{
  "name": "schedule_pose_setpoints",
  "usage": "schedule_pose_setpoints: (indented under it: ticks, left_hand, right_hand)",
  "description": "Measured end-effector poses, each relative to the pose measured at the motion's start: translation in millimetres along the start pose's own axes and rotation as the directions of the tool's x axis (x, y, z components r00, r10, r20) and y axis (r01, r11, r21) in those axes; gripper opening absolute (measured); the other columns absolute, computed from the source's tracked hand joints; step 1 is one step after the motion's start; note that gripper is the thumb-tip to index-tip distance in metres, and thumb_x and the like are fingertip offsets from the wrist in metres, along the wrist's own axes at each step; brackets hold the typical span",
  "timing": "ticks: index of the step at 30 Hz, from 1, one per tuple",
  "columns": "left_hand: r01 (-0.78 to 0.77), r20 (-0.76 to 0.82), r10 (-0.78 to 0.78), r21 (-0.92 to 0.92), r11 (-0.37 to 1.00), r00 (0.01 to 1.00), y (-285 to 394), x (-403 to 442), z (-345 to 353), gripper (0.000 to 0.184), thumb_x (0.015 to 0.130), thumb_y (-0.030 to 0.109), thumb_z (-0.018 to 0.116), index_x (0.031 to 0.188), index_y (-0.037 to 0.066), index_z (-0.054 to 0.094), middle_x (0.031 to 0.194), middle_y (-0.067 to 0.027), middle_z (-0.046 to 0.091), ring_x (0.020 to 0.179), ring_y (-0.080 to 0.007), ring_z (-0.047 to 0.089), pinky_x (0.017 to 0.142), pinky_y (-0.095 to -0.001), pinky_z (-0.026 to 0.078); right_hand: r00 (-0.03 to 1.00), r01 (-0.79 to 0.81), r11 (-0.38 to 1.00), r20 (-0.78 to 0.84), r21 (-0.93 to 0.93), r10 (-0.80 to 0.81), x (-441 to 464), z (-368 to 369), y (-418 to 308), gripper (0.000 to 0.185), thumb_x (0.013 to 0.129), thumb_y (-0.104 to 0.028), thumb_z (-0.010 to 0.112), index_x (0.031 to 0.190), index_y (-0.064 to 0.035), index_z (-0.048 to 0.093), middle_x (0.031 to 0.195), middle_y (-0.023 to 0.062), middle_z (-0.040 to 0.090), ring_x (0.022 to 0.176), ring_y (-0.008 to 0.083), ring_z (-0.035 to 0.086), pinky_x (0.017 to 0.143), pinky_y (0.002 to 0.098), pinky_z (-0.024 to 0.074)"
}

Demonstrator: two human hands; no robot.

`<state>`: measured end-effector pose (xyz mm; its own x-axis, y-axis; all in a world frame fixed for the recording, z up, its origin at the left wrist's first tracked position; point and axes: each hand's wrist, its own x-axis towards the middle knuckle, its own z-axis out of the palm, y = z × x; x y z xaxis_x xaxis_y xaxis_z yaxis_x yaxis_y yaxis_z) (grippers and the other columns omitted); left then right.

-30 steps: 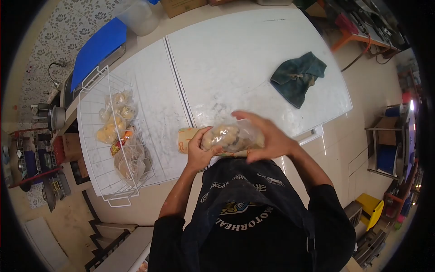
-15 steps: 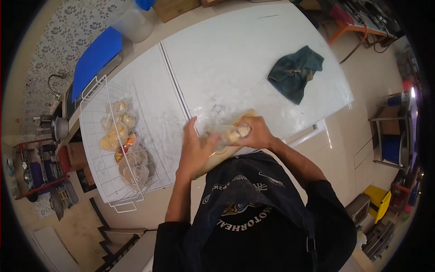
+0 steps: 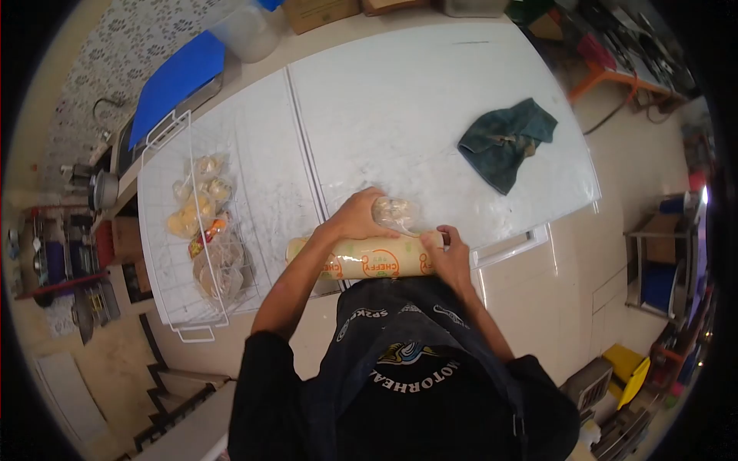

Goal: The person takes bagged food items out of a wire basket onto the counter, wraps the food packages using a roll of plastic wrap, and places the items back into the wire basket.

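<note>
A roll of cling film (image 3: pixel 369 260) printed "CHEFFY" in orange lies across the near edge of the white top, just in front of my apron. Behind it is a small bundle wrapped in clear film (image 3: pixel 396 211), with pale pieces inside that I cannot name. My left hand (image 3: pixel 360 217) is closed around the bundle's left side, its forearm passing over the roll's left part. At the roll's right end, my right hand (image 3: pixel 450 253) pinches film that stretches from the bundle; its fingertips are partly hidden.
On the left stands a white wire basket (image 3: pixel 165 230) holding several bagged, pale food pieces (image 3: pixel 204 203). A crumpled dark green cloth (image 3: pixel 507 146) lies at the right of the white top (image 3: pixel 384 107). Beyond the far edge are a cardboard box (image 3: pixel 319 11) and a translucent tub (image 3: pixel 247 34).
The bundle has passed from my right hand to my left and now sits behind the roll. My right hand has moved down to the roll's right end. More of the roll shows.
</note>
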<state>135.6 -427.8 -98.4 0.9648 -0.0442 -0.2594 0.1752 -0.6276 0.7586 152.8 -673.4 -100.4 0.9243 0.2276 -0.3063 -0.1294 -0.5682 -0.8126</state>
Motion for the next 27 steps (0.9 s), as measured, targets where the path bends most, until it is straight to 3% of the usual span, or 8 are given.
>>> schedule_pose_setpoints:
  ticks: [4,10,15,19,21,22,23,27]
  left_hand:
    - [0.030,-0.034,-0.025,0.162,0.986,0.999,22.6,-6.7,9.4,0.065,0.051,0.048,0.081,0.094,0.003,0.061,0.082,-0.0213,0.065,0.080,-0.0379,0.064,0.073,-0.0431,0.050]
    - [-0.014,-0.491,0.140,0.251,0.968,0.860,34.2,-31.7,-4.0,0.050,0.054,0.038,0.080,0.090,0.008,0.061,0.072,-0.0151,0.065,0.068,-0.0333,0.066,0.064,-0.0414,0.052]
    - [0.416,-0.915,0.242,0.367,0.832,0.323,-4.8,-105.1,-144.2,0.044,0.059,0.036,0.084,0.090,0.013,0.062,0.068,-0.0093,0.065,0.059,-0.0269,0.065,0.055,-0.0352,0.051]
    - [0.737,-0.876,0.478,0.366,0.568,0.066,-19.1,-203.6,-255.8,0.030,0.063,0.020,0.075,0.088,0.010,0.062,0.072,-0.0123,0.065,0.066,-0.0315,0.065,0.057,-0.0406,0.049]
    - [0.348,-0.919,-0.184,-0.309,0.885,-0.347,-40.2,-295.0,-336.7,0.050,0.068,0.032,0.078,0.100,-0.002,0.060,0.086,-0.0170,0.067,0.079,-0.0277,0.065,0.074,-0.0420,0.050]
    - [0.417,-0.842,-0.086,-0.349,0.839,-0.532,-15.4,-330.1,-348.5,0.062,0.067,0.039,0.079,0.108,-0.002,0.058,0.095,-0.0201,0.066,0.087,-0.0304,0.065,0.081,-0.0401,0.050]
    - [0.693,-0.830,0.081,-0.402,0.599,-0.552,-18.9,-369.8,-375.7,0.072,0.065,0.042,0.080,0.115,-0.003,0.055,0.105,-0.0219,0.065,0.095,-0.0308,0.065,0.083,-0.0395,0.050]
    - [0.747,-0.977,0.067,-0.110,0.656,-0.203,-6.3,-389.0,-377.9,0.082,0.062,0.043,0.083,0.125,0.001,0.051,0.108,-0.0215,0.064,0.096,-0.0291,0.065,0.083,-0.0370,0.050]
  right_hand:
    - [0.997,-0.040,0.958,-0.057,0.285,0.058,-21.6,16.9,-0.7,0.060,0.072,-0.028,0.082,0.114,-0.0008,0.049,0.090,0.0220,0.067,0.081,0.0267,0.065,0.073,0.0372,0.0517]
    - [0.971,0.193,0.974,-0.162,0.118,-0.173,-17.9,15.4,-22.2,0.053,0.070,-0.021,0.084,0.108,-0.0034,0.051,0.083,0.0198,0.067,0.077,0.0258,0.066,0.069,0.0348,0.0527]
    - [0.866,0.487,0.844,-0.250,0.226,-0.433,-42.3,-2.4,-85.9,0.051,0.065,-0.012,0.087,0.100,-0.0033,0.050,0.092,0.0190,0.066,0.081,0.0230,0.066,0.072,0.0326,0.0535]
    - [0.874,0.484,0.778,-0.273,0.401,-0.402,-29.2,5.7,-85.4,0.054,0.068,-0.005,0.083,0.107,-0.0034,0.045,0.092,0.0173,0.064,0.084,0.0216,0.064,0.071,0.0313,0.0534]
    - [0.955,0.241,0.875,-0.266,0.420,-0.136,-23.7,-18.1,-64.9,0.049,0.073,-0.002,0.078,0.107,-0.0023,0.043,0.092,0.0179,0.063,0.079,0.0216,0.064,0.069,0.0305,0.0528]
    - [0.956,0.124,0.892,-0.294,0.434,0.010,-13.5,-35.7,-41.2,0.046,0.075,-0.002,0.076,0.106,-0.0021,0.042,0.092,0.0186,0.062,0.078,0.0217,0.063,0.068,0.0300,0.0526]
    - [0.927,0.155,0.854,-0.372,0.496,0.047,-0.8,-50.0,-6.9,0.042,0.077,-0.001,0.073,0.105,-0.0020,0.041,0.094,0.0209,0.062,0.079,0.0237,0.064,0.069,0.0320,0.0543]
    - [0.912,0.294,0.745,-0.408,0.598,-0.032,-5.3,-71.6,13.0,0.028,0.086,-0.005,0.066,0.097,-0.0029,0.041,0.094,0.0192,0.061,0.082,0.0244,0.064,0.070,0.0371,0.0568]
